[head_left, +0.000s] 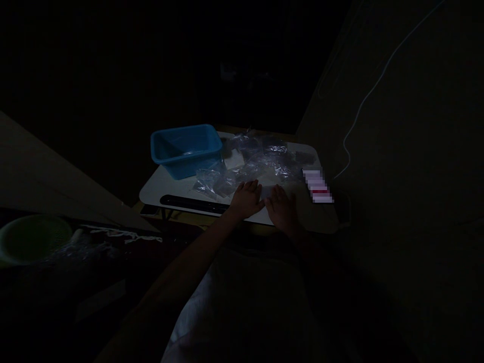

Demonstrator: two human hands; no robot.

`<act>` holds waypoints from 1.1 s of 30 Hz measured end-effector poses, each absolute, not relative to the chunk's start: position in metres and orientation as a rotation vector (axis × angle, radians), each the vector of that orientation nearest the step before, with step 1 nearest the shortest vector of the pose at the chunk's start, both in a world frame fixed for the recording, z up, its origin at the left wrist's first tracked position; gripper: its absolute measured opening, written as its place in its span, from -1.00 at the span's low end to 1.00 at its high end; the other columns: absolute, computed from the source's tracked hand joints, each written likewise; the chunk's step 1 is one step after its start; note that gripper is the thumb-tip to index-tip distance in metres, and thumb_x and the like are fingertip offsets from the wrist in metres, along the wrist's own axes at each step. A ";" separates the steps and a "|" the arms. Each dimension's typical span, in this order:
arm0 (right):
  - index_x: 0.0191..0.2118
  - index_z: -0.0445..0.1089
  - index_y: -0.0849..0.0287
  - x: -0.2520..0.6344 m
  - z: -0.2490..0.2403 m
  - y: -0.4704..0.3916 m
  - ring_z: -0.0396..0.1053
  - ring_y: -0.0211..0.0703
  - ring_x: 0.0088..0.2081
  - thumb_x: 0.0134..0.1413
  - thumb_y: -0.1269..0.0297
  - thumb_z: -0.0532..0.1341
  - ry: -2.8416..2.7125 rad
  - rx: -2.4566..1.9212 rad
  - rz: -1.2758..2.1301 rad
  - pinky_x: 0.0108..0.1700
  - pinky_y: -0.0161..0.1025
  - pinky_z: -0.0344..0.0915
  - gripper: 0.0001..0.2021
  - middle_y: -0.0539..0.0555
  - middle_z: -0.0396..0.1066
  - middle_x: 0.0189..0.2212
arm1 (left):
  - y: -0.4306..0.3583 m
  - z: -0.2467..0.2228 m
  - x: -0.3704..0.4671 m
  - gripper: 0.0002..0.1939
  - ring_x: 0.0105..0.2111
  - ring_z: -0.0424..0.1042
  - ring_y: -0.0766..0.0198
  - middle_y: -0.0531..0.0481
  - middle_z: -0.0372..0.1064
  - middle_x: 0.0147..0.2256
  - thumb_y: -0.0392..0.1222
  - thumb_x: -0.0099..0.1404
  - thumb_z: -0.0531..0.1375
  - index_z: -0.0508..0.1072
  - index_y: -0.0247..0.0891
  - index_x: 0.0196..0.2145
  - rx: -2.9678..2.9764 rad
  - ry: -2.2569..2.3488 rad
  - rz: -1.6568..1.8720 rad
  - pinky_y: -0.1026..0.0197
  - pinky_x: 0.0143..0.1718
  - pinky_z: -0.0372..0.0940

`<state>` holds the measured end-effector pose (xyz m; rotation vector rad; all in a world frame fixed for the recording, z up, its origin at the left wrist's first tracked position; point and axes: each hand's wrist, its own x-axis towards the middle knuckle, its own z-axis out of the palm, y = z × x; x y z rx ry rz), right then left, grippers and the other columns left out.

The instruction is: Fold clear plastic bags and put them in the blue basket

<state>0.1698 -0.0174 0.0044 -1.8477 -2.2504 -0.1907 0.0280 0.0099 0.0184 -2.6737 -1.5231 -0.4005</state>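
Observation:
In dim light, my left hand lies palm down at the front edge of a small white table, its fingers stretched forward. Close beside it my right hand also rests flat, fingers extended, the two thumbs nearly touching. A small pale flat piece shows between the hands; what it is cannot be made out. Crumpled clear plastic bags spread over the table just beyond my fingers. Among them sits a whitish block-like item.
A blue plastic basin stands at the table's back left. A lit phone lies at the right edge. A black slot strip runs along the front. A white cable hangs at right; a green basket is at lower left.

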 end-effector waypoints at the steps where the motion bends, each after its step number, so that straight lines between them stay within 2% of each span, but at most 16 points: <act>1: 0.13 0.09 0.42 0.169 0.005 -0.017 -0.04 0.06 0.19 0.21 0.14 -0.25 -2.227 -1.865 -0.196 0.12 0.20 -0.18 -0.46 0.35 0.02 0.16 | 0.010 0.019 0.028 -0.46 0.12 0.07 0.04 -0.24 0.08 0.13 0.02 0.23 -0.03 0.20 -0.37 0.06 -2.674 -1.524 -0.408 -0.02 0.10 -0.01; 7: 0.11 0.09 0.51 0.171 0.006 -0.017 -0.03 0.12 0.17 0.20 0.17 -0.20 -2.085 -1.966 -0.244 0.09 0.16 -0.10 -0.47 0.45 0.05 0.13 | 0.009 0.019 0.029 -0.47 0.11 0.08 0.06 -0.21 0.08 0.14 0.04 0.21 -0.01 0.20 -0.33 0.06 -2.667 -1.536 -0.397 -0.01 0.10 -0.01; 11: 0.18 0.01 0.35 0.175 0.005 -0.017 -0.10 -0.02 0.21 0.21 0.20 -0.23 -2.257 -1.783 -0.177 0.14 0.11 -0.16 -0.50 0.28 -0.03 0.19 | 0.009 0.020 0.028 -0.46 0.11 0.08 0.05 -0.22 0.07 0.14 0.03 0.21 -0.01 0.20 -0.34 0.06 -2.672 -1.533 -0.392 -0.01 0.10 -0.01; 15: 0.18 0.03 0.23 0.176 0.004 -0.018 -0.07 -0.09 0.21 0.21 0.22 -0.25 -2.413 -1.679 -0.137 0.17 0.11 -0.23 -0.53 0.17 0.00 0.19 | 0.009 0.020 0.028 -0.45 0.11 0.08 0.02 -0.24 0.06 0.14 0.03 0.21 -0.02 0.20 -0.38 0.07 -2.680 -1.520 -0.371 -0.02 0.09 0.00; 24: 0.14 0.08 0.40 0.170 0.005 -0.017 -0.05 0.04 0.19 0.21 0.15 -0.25 -2.262 -1.848 -0.201 0.12 0.19 -0.18 -0.47 0.32 0.01 0.17 | 0.010 0.019 0.028 -0.46 0.11 0.08 0.04 -0.23 0.09 0.13 0.03 0.22 -0.03 0.21 -0.37 0.06 -2.661 -1.527 -0.409 -0.01 0.09 0.00; 33: 0.11 0.09 0.52 0.170 0.003 -0.015 -0.02 0.13 0.17 0.20 0.13 -0.23 -2.075 -1.966 -0.227 0.08 0.18 -0.09 -0.44 0.44 0.06 0.13 | 0.010 0.018 0.029 -0.45 0.11 0.08 0.03 -0.25 0.08 0.13 0.04 0.23 -0.03 0.21 -0.39 0.06 -2.660 -1.522 -0.401 -0.01 0.09 0.01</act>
